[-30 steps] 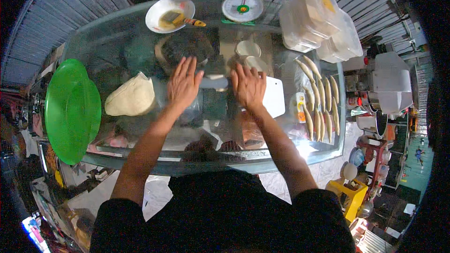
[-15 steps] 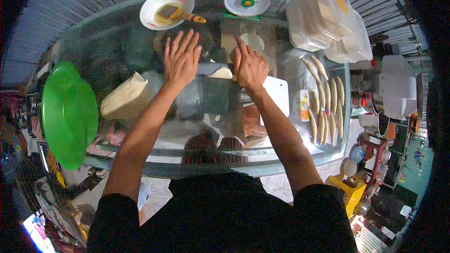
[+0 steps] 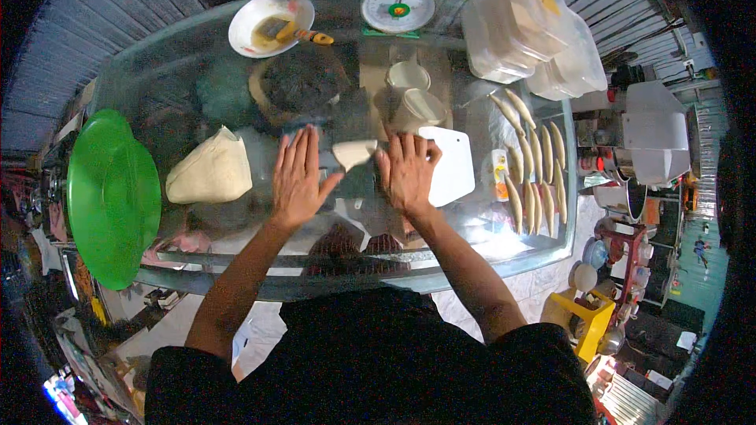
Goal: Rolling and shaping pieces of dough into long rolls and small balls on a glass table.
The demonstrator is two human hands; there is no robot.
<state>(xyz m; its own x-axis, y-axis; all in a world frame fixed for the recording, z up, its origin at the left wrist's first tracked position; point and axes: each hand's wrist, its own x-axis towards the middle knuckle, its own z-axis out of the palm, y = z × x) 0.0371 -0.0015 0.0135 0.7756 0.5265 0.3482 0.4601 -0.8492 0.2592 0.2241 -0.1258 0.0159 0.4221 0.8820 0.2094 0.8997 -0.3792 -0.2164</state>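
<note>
A small pale piece of dough (image 3: 354,154) lies on the glass tabletop between my hands. My left hand (image 3: 299,181) is flat with fingers stretched forward and thumb apart, just left of the dough. On the other side my right hand (image 3: 409,177) is palm down, fingers spread and a little bent, its thumb close to the dough's right end. No grip shows in either hand; what lies under the palms is hidden. Right beside my right hand is a white plastic scraper or board (image 3: 450,165). A large lump of dough (image 3: 211,169) rests to the left.
Several slim dough rolls (image 3: 534,161) lie in rows at the right. A bowl with yellow liquid and a brush (image 3: 268,12), a dial scale (image 3: 398,9) and clear plastic boxes (image 3: 520,31) stand at the back. A green basin (image 3: 110,197) is at the left edge.
Both hands have come nearer to me. The dough between them shows more fully, lying slightly left and nearer. A dark grey rod-like shape seen between the hands is no longer visible there.
</note>
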